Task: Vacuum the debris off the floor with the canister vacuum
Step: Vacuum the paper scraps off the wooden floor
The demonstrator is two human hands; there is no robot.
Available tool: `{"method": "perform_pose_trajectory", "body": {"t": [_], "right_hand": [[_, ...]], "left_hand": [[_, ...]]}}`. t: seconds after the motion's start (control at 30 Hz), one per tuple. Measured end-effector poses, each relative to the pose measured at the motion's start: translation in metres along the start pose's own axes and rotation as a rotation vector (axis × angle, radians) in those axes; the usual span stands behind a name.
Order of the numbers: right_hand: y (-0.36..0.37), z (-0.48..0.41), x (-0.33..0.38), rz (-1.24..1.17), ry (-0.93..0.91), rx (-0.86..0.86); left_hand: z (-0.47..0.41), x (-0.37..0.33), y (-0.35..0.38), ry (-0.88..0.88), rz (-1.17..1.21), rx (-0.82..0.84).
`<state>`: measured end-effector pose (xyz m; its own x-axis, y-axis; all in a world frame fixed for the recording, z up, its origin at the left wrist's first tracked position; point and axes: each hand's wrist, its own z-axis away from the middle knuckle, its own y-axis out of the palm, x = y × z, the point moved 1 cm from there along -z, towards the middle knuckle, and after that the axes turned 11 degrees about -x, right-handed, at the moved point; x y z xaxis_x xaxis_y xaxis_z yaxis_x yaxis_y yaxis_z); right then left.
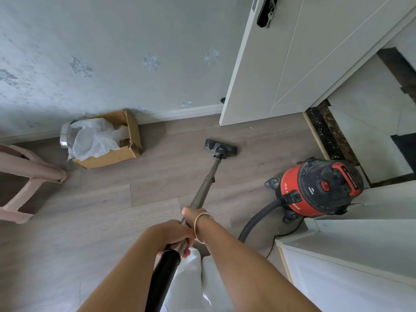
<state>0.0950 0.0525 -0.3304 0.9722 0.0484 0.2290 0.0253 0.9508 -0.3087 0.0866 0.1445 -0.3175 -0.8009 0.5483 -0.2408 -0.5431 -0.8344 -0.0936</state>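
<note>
Head view, read left to right. At far left stands a pink plastic stool (27, 176), clear of my working lane. Next, against the wallpapered wall, lies an open cardboard box (126, 140); inside it I can make out crumpled translucent plastic sheeting (94, 138) that spills over the near edge, with a rounded shiny metal object (64, 137) at its left end. Whatever else the box holds is hidden under the sheeting.

Centre: my left hand (173, 233) is clenched round the wand (202, 188) at its near end, where the black hose cuff (166, 266) joins; my right hand (191, 213), bangle at the wrist, is wrapped round the wand just ahead of it. The wand slopes down and away to the floor head (220, 148), which rests flat on the wood-look floor (90, 210) between the box and the white door (281, 64). I cannot pick out distinct debris on the boards, apart from perhaps a pale speck near the door's foot.

For this stroke, in my judgement, I should keep the head flat to the boards, push in slow overlapping lanes along the plank direction, and steer short of the loose sheeting, which suction could seize.

Right: the red-and-black canister vacuum (319, 190) sits on the floor beside the dark marble threshold (326, 134), its ribbed hose (258, 219) curving back towards me; I should mind its slack and the thin power cord (286, 233) near the white cabinet (349, 266).
</note>
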Motion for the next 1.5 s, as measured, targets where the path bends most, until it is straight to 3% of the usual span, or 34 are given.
{"method": "perform_pose_trajectory", "body": {"t": [0.27, 0.5, 0.87, 1.5], "right_hand": [[-0.043, -0.011, 0.037, -0.126, -0.042, -0.095], [-0.125, -0.052, 0.084, -0.12, -0.081, -0.137], [-0.225, -0.114, 0.123, -0.105, -0.034, -0.11], [-0.237, -0.107, 0.114, -0.051, -0.051, -0.071]], "left_hand": [[-0.003, -0.067, 0.007, 0.02, -0.041, 0.026], [-0.025, -0.154, 0.05, 0.076, -0.085, 0.032], [-0.052, -0.258, 0.118, -0.038, -0.008, 0.077], [-0.035, -0.246, 0.13, -0.073, 0.029, 0.079]]}}
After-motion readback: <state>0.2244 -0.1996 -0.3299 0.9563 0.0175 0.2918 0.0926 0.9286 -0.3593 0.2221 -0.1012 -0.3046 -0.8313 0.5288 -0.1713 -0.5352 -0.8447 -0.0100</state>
